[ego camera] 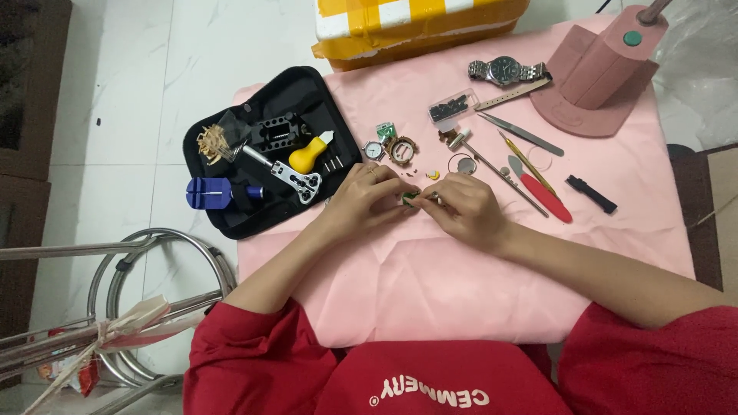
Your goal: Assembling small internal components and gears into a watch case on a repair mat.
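Observation:
My left hand [367,198] and my right hand [466,206] meet over the pink cloth [430,284], both pinching a tiny green part [409,199]. A thin metal tool tip shows at my right fingertips. Just beyond the hands lie a small watch dial [373,150], a brown watch case ring [402,149], a round glass ring [462,164] and a small yellow piece [433,175].
A black tool case [269,150] on the left holds a yellow-handled tool, a blue tool and a case wrench. Tweezers [523,134], a red-handled tool [544,194], a steel wristwatch [507,71], a pink lamp base [600,73] and a yellow box [415,23] lie farther back. A metal stool frame [146,292] stands at left.

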